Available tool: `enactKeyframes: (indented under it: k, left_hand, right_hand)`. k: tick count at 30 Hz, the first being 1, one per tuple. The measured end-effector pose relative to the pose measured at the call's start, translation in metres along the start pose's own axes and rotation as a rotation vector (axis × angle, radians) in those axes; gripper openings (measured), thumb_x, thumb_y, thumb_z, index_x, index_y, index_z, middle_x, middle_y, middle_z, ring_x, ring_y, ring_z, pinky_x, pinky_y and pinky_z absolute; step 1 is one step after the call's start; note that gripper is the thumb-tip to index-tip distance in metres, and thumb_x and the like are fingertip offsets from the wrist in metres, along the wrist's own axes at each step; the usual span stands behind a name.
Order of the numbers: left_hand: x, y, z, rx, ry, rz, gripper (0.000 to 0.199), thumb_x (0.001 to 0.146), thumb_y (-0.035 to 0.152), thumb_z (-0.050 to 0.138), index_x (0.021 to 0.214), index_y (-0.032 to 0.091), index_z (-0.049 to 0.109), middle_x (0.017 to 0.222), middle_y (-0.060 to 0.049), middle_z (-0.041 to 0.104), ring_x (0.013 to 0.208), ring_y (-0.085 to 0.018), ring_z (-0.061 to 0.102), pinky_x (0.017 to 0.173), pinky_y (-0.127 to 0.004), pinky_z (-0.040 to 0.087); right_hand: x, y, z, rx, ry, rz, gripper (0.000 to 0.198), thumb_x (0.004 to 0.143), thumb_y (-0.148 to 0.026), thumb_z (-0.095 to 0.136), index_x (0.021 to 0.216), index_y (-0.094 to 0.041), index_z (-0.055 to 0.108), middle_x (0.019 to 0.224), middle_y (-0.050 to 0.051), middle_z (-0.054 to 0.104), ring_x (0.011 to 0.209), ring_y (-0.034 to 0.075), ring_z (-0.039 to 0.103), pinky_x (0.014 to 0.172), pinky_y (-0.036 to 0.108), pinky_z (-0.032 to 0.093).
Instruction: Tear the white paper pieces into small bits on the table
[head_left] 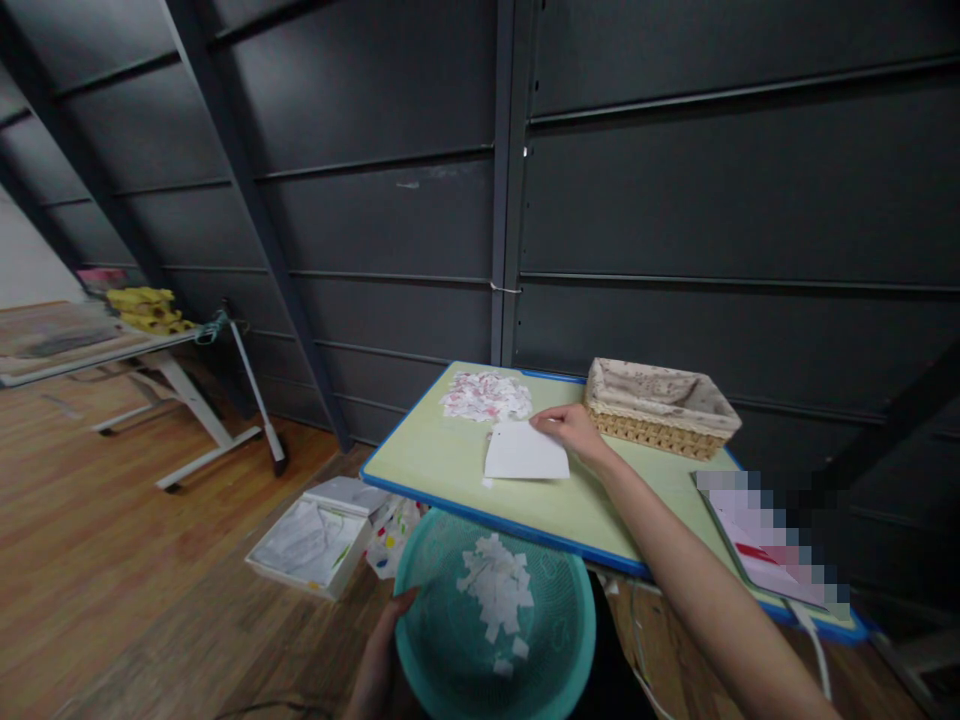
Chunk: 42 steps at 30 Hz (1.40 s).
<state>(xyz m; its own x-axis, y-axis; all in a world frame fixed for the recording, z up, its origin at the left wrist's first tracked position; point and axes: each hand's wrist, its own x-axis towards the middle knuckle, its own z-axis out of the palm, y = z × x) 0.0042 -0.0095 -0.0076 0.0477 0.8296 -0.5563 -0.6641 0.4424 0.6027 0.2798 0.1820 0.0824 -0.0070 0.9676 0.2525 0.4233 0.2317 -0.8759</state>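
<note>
My left hand (391, 612) grips the left rim of a round teal plastic basket (559, 570), its thumb over the edge and the other fingers mostly hidden. Small torn pieces of white paper (496, 585) lie inside the basket, which sits below the table's front edge. Above the pale green tabletop (420, 450), my right hand (566, 428) pinches the upper right corner of a white sheet of paper (526, 452). Just behind that sheet is a spread pile of paper scraps (486, 397), some with reddish marks. One tiny scrap lies by the sheet's lower left corner.
A cloth-lined wicker basket (660, 420) stands at the table's back right. A tablet-like device (757, 550), partly pixelated, lies at the right edge with a white cable. On the floor to the left is an open white box (300, 545). A dark panelled wall (390, 230) rises behind.
</note>
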Motion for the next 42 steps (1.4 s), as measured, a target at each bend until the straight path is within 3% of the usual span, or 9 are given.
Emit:
enactKeyframes:
  k: [6,10,14,18,21,24,26,32,42]
  left_hand:
    - [-0.01,0.006,0.01,-0.002,0.025,0.023,0.013,0.079,0.03,0.065,0.077,0.018,0.069,0.063,-0.004,0.078,0.104,-0.034,0.066,0.103,-0.049,0.042]
    - [-0.015,0.006,0.014,0.0,0.018,0.027,0.021,0.079,0.032,0.064,0.063,0.019,0.067,0.059,-0.005,0.077,0.107,-0.035,0.065,0.102,-0.05,0.043]
    - [-0.013,0.005,0.014,-0.046,0.006,0.009,0.018,0.079,0.027,0.064,0.087,0.013,0.07,0.069,-0.008,0.079,0.112,-0.034,0.062,0.099,-0.048,0.046]
    - [-0.012,0.005,0.016,-0.073,0.03,0.004,0.06,0.079,0.029,0.064,0.13,0.002,0.048,0.089,-0.013,0.079,0.113,-0.034,0.061,0.097,-0.048,0.049]
    - [-0.015,0.006,0.019,-0.057,0.031,0.034,0.071,0.077,0.026,0.066,0.138,0.001,0.038,0.095,-0.013,0.078,0.113,-0.034,0.06,0.097,-0.046,0.048]
    - [-0.015,0.006,0.019,-0.072,0.025,0.016,0.066,0.08,0.025,0.063,0.138,0.005,0.04,0.102,-0.013,0.077,0.112,-0.033,0.061,0.099,-0.047,0.047]
    - [-0.014,0.006,0.016,-0.08,0.016,-0.002,0.063,0.081,0.027,0.062,0.137,0.005,0.042,0.101,-0.014,0.077,0.112,-0.033,0.061,0.099,-0.047,0.046]
    - [-0.007,0.007,0.006,-0.009,-0.001,-0.062,0.063,0.076,0.032,0.068,0.129,0.003,0.05,0.09,-0.014,0.079,0.113,-0.036,0.06,0.099,-0.052,0.045]
    - [-0.002,0.006,0.003,-0.049,-0.005,-0.114,0.069,0.076,0.034,0.067,0.135,0.007,0.045,0.102,-0.016,0.077,0.114,-0.037,0.06,0.1,-0.053,0.044]
  right_hand:
    - [-0.001,-0.001,0.0,0.013,-0.04,-0.004,0.028,0.063,-0.034,0.062,0.071,-0.011,0.077,0.07,0.009,0.072,0.061,0.018,0.058,0.052,0.025,0.038]
    - [-0.002,-0.005,0.0,0.058,-0.036,0.017,0.028,0.062,-0.034,0.063,0.071,-0.011,0.077,0.069,0.008,0.072,0.059,0.017,0.057,0.052,0.025,0.037]
    - [-0.004,-0.006,0.0,0.066,-0.097,0.011,0.026,0.062,-0.034,0.064,0.069,-0.011,0.076,0.066,0.007,0.071,0.056,0.015,0.055,0.051,0.024,0.037]
    - [-0.006,-0.005,0.002,0.057,-0.146,0.0,0.025,0.063,-0.034,0.066,0.067,-0.011,0.076,0.064,0.006,0.07,0.056,0.015,0.055,0.051,0.024,0.037]
    - [-0.008,-0.003,0.003,0.068,-0.222,0.006,0.026,0.064,-0.036,0.068,0.07,-0.011,0.076,0.064,0.006,0.07,0.055,0.014,0.055,0.05,0.023,0.037]
    - [-0.008,-0.001,0.005,0.119,-0.349,0.031,0.033,0.062,-0.041,0.072,0.076,-0.011,0.076,0.066,0.007,0.071,0.054,0.014,0.056,0.049,0.023,0.038]
    - [-0.006,0.001,0.006,0.149,-0.278,0.044,0.038,0.062,-0.043,0.071,0.08,-0.01,0.076,0.068,0.008,0.071,0.054,0.015,0.056,0.048,0.024,0.038]
    - [0.006,0.005,-0.008,-0.078,0.343,-0.004,0.038,0.071,-0.041,0.057,0.083,-0.01,0.077,0.075,0.011,0.073,0.063,0.022,0.062,0.054,0.028,0.04]
    - [0.005,0.005,-0.021,-0.48,0.409,-0.104,0.034,0.08,-0.029,0.046,0.082,-0.015,0.077,0.074,0.01,0.074,0.066,0.022,0.064,0.061,0.028,0.042]
